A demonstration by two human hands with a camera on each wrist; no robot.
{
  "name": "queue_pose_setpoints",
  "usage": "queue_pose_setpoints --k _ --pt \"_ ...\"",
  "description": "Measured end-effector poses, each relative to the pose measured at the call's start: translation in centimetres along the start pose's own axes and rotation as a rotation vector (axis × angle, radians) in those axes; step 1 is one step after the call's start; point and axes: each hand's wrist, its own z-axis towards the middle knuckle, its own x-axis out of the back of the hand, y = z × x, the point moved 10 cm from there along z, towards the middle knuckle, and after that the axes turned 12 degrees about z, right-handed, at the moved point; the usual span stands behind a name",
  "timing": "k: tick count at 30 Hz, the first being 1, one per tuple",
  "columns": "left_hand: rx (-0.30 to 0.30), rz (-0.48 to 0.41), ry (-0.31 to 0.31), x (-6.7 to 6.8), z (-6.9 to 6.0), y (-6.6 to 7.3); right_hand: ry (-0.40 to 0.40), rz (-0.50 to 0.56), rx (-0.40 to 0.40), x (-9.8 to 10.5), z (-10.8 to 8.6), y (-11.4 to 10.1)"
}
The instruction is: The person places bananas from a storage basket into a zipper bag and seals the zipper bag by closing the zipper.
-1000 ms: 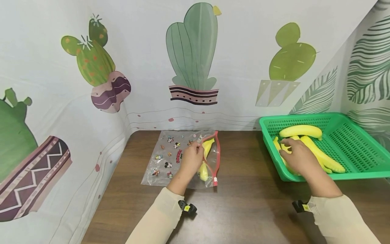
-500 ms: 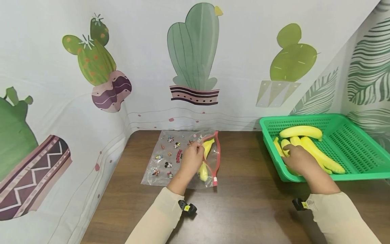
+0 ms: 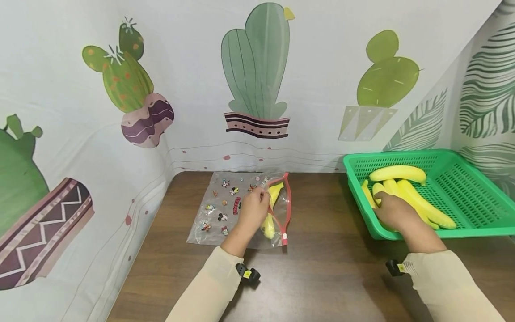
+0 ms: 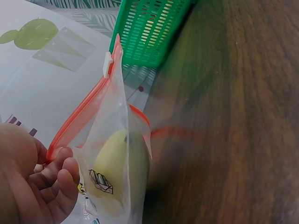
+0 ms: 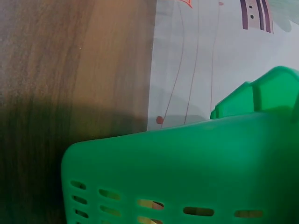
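Two bare hands at work on the counter (image 3: 318, 268), well apart. L hand pinches (image 3: 252, 208) the red zip edge (image 3: 289, 201) of a clear bag (image 3: 217, 214) w/ cartoon prints. The bag lies flat-ish nr the wall end, its mouth gaping to the R, white slider (image 3: 284, 236) at the near corner. One yellow banana (image 3: 275, 192) sits inside, just behind the mouth. R hand (image 3: 396, 212) is down in the green basket (image 3: 483, 231), L part, its fingers curled onto a 2nd banana (image 3: 377, 188); fingertips' far side hidden. More bananas are packed around that hand: a long one (image 3: 428, 206) slanting to its R, another (image 3: 397, 173) lying across the back. Basket's R part shows bare mesh. R wrist view catches only basket, counter & wall, no fingers. Wall cloth (image 3: 322, 67) behind has cactus prints. Both sleeves (image 3: 205, 286) are cream, ea. w/ a blk cam (image 3: 248, 274) at the cuff.
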Motion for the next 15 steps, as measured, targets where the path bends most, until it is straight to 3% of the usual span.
queue_pose_setpoints --k 7,15 --pt "0.006 0.001 -0.01 0.09 0.03 0.07 -0.044 -0.006 -0.011 -0.4 0.09 0.17" --pt "0.006 0.007 -0.008 0.21 -0.01 0.09 -0.037 -0.017 -0.001 -0.46 0.01 -0.11"
